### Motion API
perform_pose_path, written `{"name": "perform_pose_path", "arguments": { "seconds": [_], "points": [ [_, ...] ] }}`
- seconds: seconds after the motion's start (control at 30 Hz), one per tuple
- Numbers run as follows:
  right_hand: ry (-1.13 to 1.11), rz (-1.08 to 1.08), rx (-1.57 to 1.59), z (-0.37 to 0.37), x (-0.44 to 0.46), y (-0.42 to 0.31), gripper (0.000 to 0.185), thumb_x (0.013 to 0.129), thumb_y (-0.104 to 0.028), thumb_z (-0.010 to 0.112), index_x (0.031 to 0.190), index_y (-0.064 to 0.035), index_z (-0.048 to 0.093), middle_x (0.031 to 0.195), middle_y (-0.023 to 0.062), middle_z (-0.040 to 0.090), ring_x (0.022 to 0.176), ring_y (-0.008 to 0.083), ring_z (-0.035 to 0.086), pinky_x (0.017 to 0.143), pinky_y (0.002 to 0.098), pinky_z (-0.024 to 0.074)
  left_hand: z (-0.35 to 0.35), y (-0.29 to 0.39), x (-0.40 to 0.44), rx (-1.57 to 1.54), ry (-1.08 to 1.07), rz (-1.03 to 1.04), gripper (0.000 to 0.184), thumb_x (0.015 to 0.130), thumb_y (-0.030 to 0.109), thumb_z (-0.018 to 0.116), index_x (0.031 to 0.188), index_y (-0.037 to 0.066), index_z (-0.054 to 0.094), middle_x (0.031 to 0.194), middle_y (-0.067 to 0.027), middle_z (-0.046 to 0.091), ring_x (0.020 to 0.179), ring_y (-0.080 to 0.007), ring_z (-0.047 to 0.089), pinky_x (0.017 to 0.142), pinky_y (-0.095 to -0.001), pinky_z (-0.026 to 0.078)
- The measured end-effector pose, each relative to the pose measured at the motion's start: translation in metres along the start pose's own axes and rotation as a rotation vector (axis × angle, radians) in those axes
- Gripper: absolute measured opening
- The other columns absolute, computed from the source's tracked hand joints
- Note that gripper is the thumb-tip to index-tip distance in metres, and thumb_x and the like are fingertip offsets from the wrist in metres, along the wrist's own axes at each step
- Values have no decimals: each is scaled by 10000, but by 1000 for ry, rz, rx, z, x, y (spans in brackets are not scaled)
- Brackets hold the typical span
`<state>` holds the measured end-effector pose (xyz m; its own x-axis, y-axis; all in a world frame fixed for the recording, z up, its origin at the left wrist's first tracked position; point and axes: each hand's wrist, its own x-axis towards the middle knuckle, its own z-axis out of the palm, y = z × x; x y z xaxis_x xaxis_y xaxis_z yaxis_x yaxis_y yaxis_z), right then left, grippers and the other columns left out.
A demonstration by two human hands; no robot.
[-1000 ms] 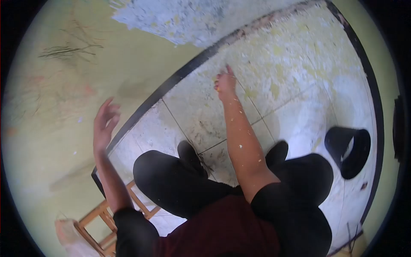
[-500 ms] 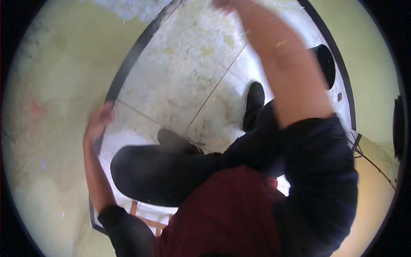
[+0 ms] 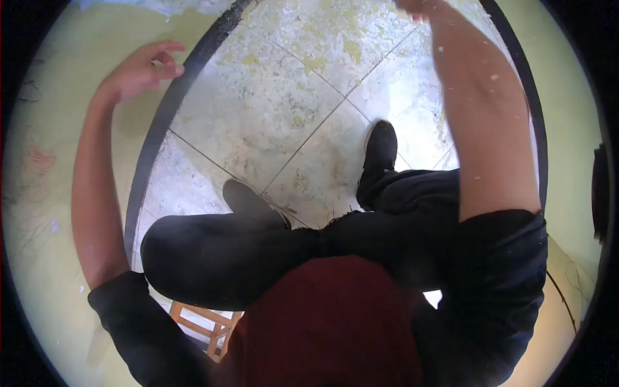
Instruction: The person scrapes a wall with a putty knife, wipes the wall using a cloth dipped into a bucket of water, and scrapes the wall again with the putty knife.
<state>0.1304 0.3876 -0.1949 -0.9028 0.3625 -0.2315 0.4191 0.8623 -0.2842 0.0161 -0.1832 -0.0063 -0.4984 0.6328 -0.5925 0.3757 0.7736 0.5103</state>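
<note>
Yellow-green paint, broken by a pale patch [image 3: 155, 5] ahead of the left hand [image 3: 143, 69], covered the left wall [image 3: 48, 129]. That hand hung beside the dark skirting [image 3: 171, 106], its fingers loosely bent, with a gap between thumb and forefinger and nothing visible in its grasp; whether it touched the wall I could not tell. The right hand [image 3: 422, 9] was cut off by the upper edge of the view, so I could not tell whether it was closed around anything. Pale flecks dotted the right forearm [image 3: 477, 97] behind it.

Between the hands and nearer the body spread the tiled floor [image 3: 277, 116], smudged with dirt and strewn with yellow-green flakes [image 3: 314, 64], many of them to the left of the right hand. Closer to the body than either hand were two dark shoes [image 3: 382, 145], black trousers [image 3: 213, 258] and a maroon shirt front [image 3: 329, 322]. Well behind the left hand, past the left knee, showed a wooden frame [image 3: 206, 313] with crossbars. To the right of the right hand rose a greenish wall [image 3: 564, 97]; far behind that hand, beside the black right sleeve [image 3: 503, 271], ran a thin dark cable [image 3: 563, 297].
</note>
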Motion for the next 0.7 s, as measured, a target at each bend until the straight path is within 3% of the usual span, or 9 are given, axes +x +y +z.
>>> {"name": "perform_pose_path", "arguments": {
  "seconds": [0.17,0.23,0.3,0.33,0.4,0.43,0.47,0.57,0.7],
  "points": [
    [-394,103,149,5,-16,-56,358,877,-162,559,1227,-91,583,800,70,645,585,214,582,533,383,478,12,-15,29,255,26,-161,640,804,403,744,1316,75,544,1016,-98,643,825,-192,622,745,-351,519],
    [-473,165,182,-4,-4,-82,358,874,-174,569,1224,-103,582,767,49,637,531,201,563,475,369,460,34,-33,32,16,124,-225,624,816,420,724,1299,62,558,1007,-116,655,829,-205,629,771,-345,518],
    [-371,-16,96,38,65,-76,364,862,-146,554,1219,-92,598,789,72,669,574,221,628,492,384,488,49,-40,30,415,-21,-113,665,819,453,694,1324,49,541,1167,-184,651,1051,-307,629,922,-387,489],
    [-269,-497,-393,58,86,-68,339,848,-128,547,1175,-79,625,804,102,683,593,244,647,507,397,496,52,-68,30,463,-168,-213,703,817,491,671,1348,54,523,1267,-183,611,1160,-342,581,988,-399,453],
    [-118,-592,-407,39,85,-90,270,824,-116,543,1054,-55,672,828,154,700,622,281,668,539,417,505,43,-46,8,310,-142,-346,770,779,490,724,1369,49,500,1225,-182,623,1052,-304,630,901,-383,497],
    [-129,-243,84,24,51,-105,233,814,-123,545,977,-43,691,837,177,704,632,296,670,557,424,506,44,-53,3,80,-77,-403,785,784,478,734,1389,53,469,1175,-185,627,993,-286,644,815,-389,519],
    [-214,-281,4,15,44,-108,215,813,-135,541,932,-36,691,829,181,702,629,305,668,565,434,506,45,-60,-3,-149,0,-451,802,790,466,744,1409,58,438,1125,-189,631,935,-267,658,729,-396,540],
    [-287,-263,-65,22,44,-77,225,816,-178,526,837,-20,685,840,178,700,687,308,681,590,441,512,42,-61,-15,-64,-8,-600,819,792,501,733,1417,72,426,1135,-161,632,918,-240,656,724,-375,542],
    [51,-300,-187,24,25,-37,224,841,-169,523,870,-69,721,950,179,703,932,322,675,752,480,530,52,-60,-18,-183,-81,-598,809,819,539,693,1467,164,386,1308,-101,565,1077,-242,608,844,-462,511]
  ]
}}
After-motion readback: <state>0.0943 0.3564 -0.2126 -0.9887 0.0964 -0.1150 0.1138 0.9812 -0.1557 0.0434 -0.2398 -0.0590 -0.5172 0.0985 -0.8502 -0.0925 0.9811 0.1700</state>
